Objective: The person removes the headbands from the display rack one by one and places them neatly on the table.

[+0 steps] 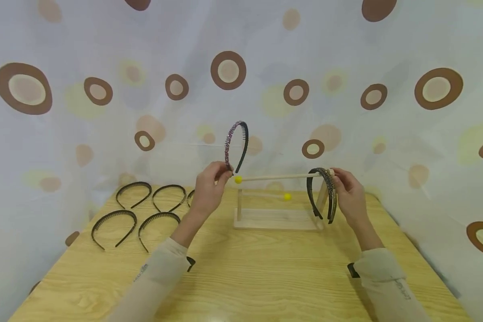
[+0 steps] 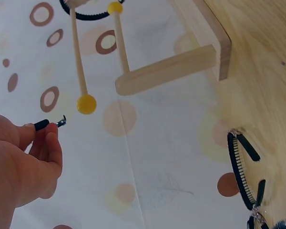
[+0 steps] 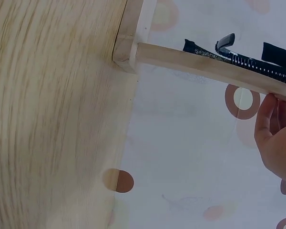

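Note:
My left hand [image 1: 209, 185] pinches one end of a headband [image 1: 227, 145] with pinkish glitter outside and dark comb teeth inside. The headband stands upright beside the yellow ball tip [image 1: 238, 180] of a wooden rack's upper rod [image 1: 273, 177]. In the left wrist view, only the headband's lower ends show by the fingers. At the rod's other end, my right hand [image 1: 351, 197] grips the top of the rack's upright post [image 3: 200, 63]. Two dark glittery headbands [image 1: 311, 197] hang on the rod close to that hand.
Several dark headbands [image 1: 114, 213] lie on the wooden table [image 1: 245, 277] at the left, some partly behind my left arm. The rack's base [image 1: 277, 219] sits towards the back. A lower rod [image 1: 265, 195] also ends in a yellow ball. Behind hangs a patterned curtain [image 1: 261, 40].

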